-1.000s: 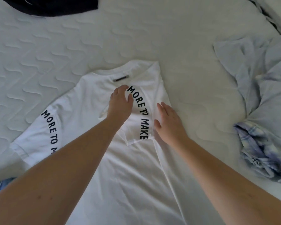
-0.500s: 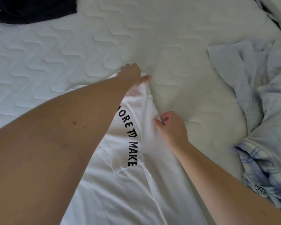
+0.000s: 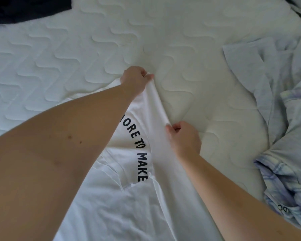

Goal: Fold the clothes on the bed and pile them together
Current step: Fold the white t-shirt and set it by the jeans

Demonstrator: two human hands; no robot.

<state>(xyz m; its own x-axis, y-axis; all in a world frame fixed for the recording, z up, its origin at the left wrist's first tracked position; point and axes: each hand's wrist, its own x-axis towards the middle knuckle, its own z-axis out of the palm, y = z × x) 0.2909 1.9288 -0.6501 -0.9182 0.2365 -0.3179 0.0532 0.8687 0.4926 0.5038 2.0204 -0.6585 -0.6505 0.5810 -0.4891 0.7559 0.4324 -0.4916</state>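
A: How does the white cotton T-shirt with black lettering (image 3: 142, 202), spread on the quilted white bed (image 3: 76, 54), handle?

B: Light, limp, creasing readily; best held along its folded right edge. The left hand (image 3: 135, 79) pinches the shoulder corner, the right hand (image 3: 184, 138) the edge lower down.

A: Change?

B: Half a second ago the grips were looser; the edge now lifts taut.

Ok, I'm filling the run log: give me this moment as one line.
step: folding white T-shirt | left hand: pinches its far fold edge | right hand: pinches same edge nearer | surface: bed
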